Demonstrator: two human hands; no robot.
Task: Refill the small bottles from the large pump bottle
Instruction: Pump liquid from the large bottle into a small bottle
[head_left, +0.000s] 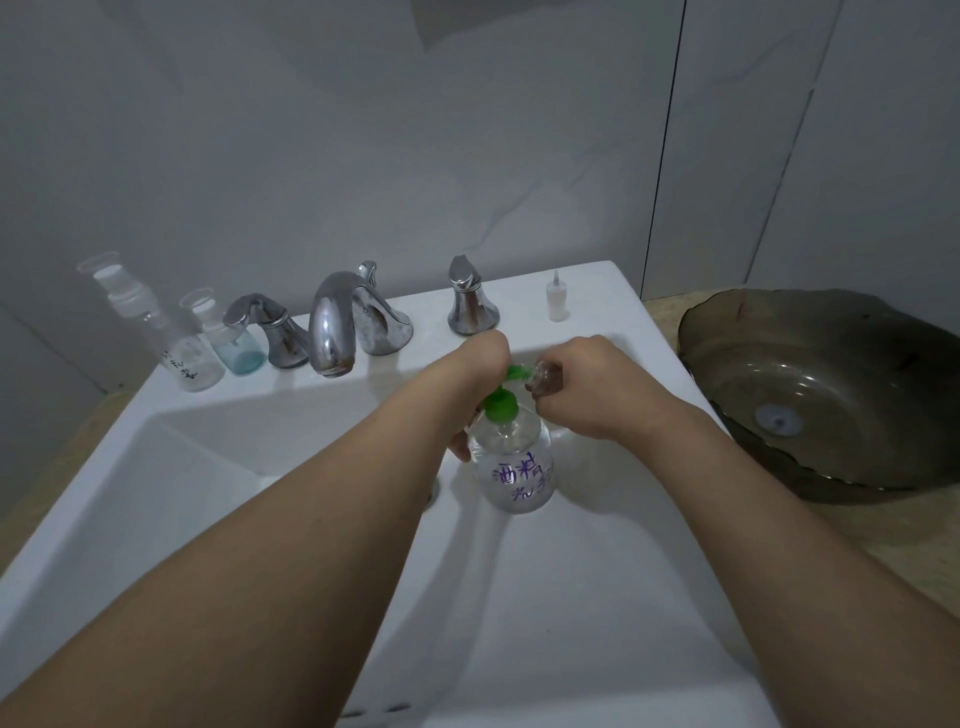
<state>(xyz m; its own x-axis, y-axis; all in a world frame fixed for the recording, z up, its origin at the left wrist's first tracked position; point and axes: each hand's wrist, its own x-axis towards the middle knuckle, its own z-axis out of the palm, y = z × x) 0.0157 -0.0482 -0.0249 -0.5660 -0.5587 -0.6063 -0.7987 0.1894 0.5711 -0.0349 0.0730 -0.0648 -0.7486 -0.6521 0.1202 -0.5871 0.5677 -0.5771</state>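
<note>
Gripping pump bottle (517, 467) left hand (475, 364), right hand (587, 384) pinches small bottle (545, 378) at spout.

Handwritten purple Chinese characters stand in two rows on the clear wall of the large pump bottle (511, 467). The upper row reads 酒精; the lower row is partly turned away and only its first character, perhaps 洗, with a possible 手 after it, can be made out. Faint dark handwriting also marks the side of the tall clear spray bottle (179, 358) at the basin's rear left; it is too blurred to read.
</note>
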